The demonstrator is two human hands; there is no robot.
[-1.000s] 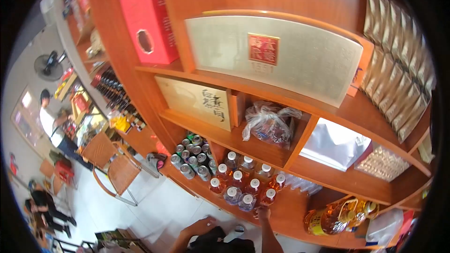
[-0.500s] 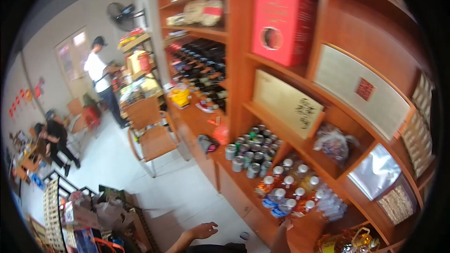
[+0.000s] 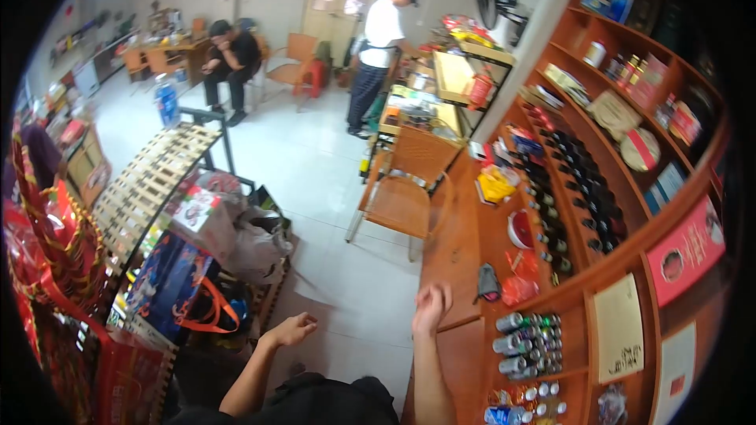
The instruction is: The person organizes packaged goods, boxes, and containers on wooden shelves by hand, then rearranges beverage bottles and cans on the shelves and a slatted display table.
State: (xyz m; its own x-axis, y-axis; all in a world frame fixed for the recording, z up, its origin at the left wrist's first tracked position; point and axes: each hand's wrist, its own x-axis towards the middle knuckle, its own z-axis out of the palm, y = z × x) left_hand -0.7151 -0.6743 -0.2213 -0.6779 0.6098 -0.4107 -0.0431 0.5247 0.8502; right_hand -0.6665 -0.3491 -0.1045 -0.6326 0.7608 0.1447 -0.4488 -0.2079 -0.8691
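Observation:
My left hand (image 3: pixel 292 330) is held out over the white floor, fingers loosely bent and apart, with nothing in it. Nearest to it is the rack of bags on the left. My right hand (image 3: pixel 432 308) is raised in front of the wooden counter's edge, its fingers loosely curled and a little blurred; I see nothing in them. Beyond it on the counter (image 3: pixel 450 267) lie a dark grey pouch (image 3: pixel 488 283) and a red plastic bag (image 3: pixel 520 287). Rows of drink cans (image 3: pixel 529 344) stand to its right, with capped bottles (image 3: pixel 508 415) below them.
A wicker chair (image 3: pixel 402 201) stands ahead beside the counter. On the left is a slatted rack (image 3: pixel 150 189) with a blue bag (image 3: pixel 169 283) and plastic bags. One person (image 3: pixel 382 39) stands at a shelf; another person (image 3: pixel 232 63) sits farther back. Wine bottles (image 3: pixel 583 189) fill the right shelves.
My view has swung left, toward the room and the rack. My right hand has come up from beside the bottles on the counter. The left hand stays low in front of me.

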